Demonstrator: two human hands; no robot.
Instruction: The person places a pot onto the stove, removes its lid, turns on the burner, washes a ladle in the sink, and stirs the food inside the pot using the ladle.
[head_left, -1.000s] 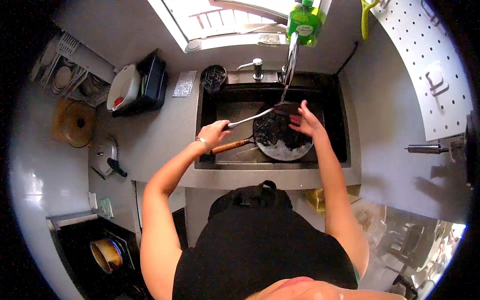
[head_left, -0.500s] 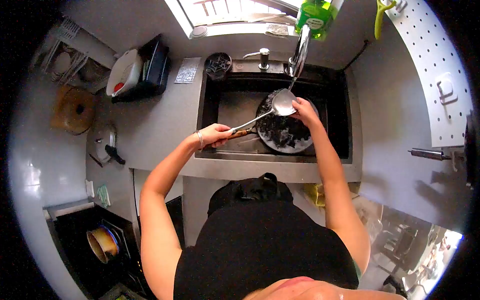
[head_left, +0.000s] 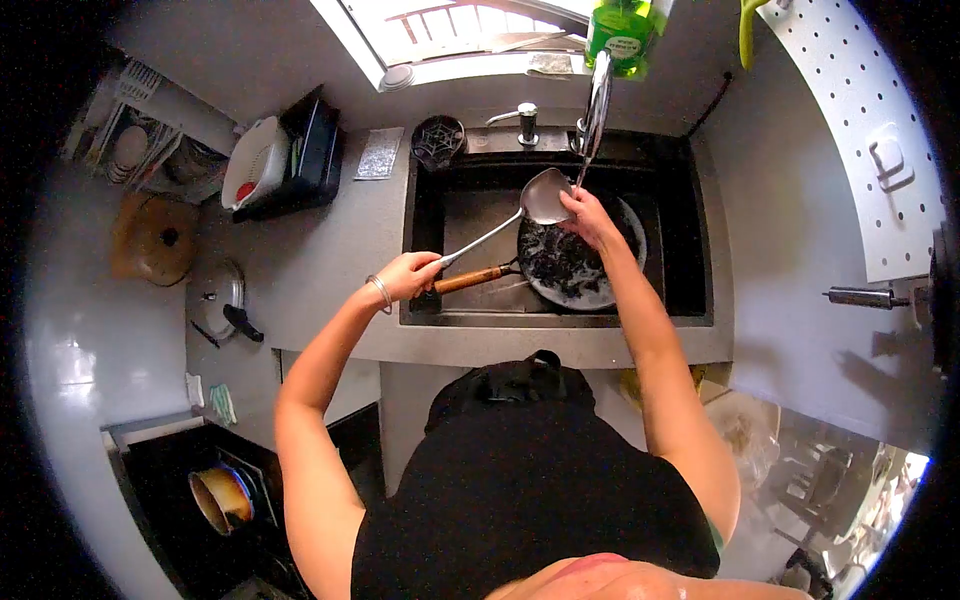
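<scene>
A metal wok spatula (head_left: 546,197) is held slanting above the sink (head_left: 470,210). My left hand (head_left: 408,275) is closed around the end of its long handle. At the other end, my right hand (head_left: 590,220) grips the edge of the spatula's head; the fingers behind the head are partly hidden. Beneath the spatula, a dark frying pan (head_left: 570,270) with white suds inside lies in the sink. The pan's wooden handle (head_left: 470,279) points left, close below my left hand. The faucet (head_left: 597,105) reaches down just behind the spatula's head.
A soap dispenser (head_left: 527,124) and a dark round strainer (head_left: 438,140) are along the sink's back edge. Green detergent (head_left: 618,40) stands by the window. To the left are a dish rack (head_left: 305,155), a pot lid (head_left: 222,298) and a pot (head_left: 220,498) on the stove.
The spatula's head has shifted slightly left and up and turned, showing a duller face. My right hand has moved a little left with it. The camera view has also shifted slightly.
</scene>
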